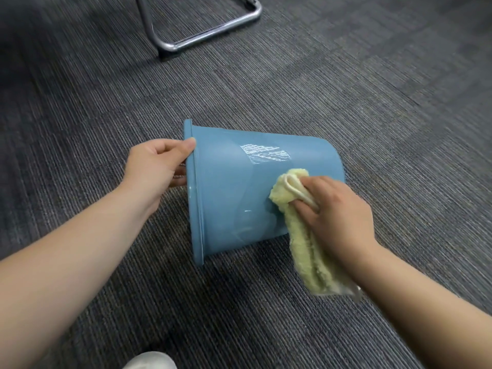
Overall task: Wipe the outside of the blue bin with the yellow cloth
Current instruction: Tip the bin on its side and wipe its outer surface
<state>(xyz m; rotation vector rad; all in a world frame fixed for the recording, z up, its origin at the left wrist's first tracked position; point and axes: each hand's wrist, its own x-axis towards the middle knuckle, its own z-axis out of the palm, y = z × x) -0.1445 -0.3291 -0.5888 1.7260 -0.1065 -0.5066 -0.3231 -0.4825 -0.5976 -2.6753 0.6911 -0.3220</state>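
- Wiping: your right hand was closed around the yellow cloth, pressing it on the blue bin wall.
- Your left hand pinched the rim; best kept firm, then rolled.

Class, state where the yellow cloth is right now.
In the head view, right of centre: the yellow cloth is bunched in the right hand, pressed against the blue bin lying sideways on carpet.
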